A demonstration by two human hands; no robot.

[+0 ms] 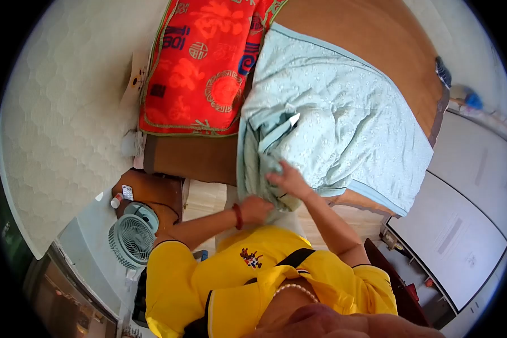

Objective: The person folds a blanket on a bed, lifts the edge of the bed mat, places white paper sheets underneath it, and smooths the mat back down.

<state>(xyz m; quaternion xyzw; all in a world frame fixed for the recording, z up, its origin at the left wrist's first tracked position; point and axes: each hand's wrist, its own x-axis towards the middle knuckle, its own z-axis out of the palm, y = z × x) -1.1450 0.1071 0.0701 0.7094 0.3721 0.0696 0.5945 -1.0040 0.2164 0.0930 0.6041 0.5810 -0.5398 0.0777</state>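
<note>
A light blue patterned quilt (343, 124) lies over a brown bed cover, its near left part bunched up with a small white tag showing. My right hand (290, 179) pinches the bunched fabric near the bed's front edge. Lower and to the left, my left hand (256, 210), with a red bracelet on the wrist, is closed at the hanging edge of the same quilt. Its fingertips are partly hidden and slightly blurred.
A red patterned pillow or folded cover (200, 73) lies on the brown bed cover (194, 158) at the left. A fan (132, 239) stands by a brown bedside table (166, 194) holding a white remote. White panels (453, 236) are at the right.
</note>
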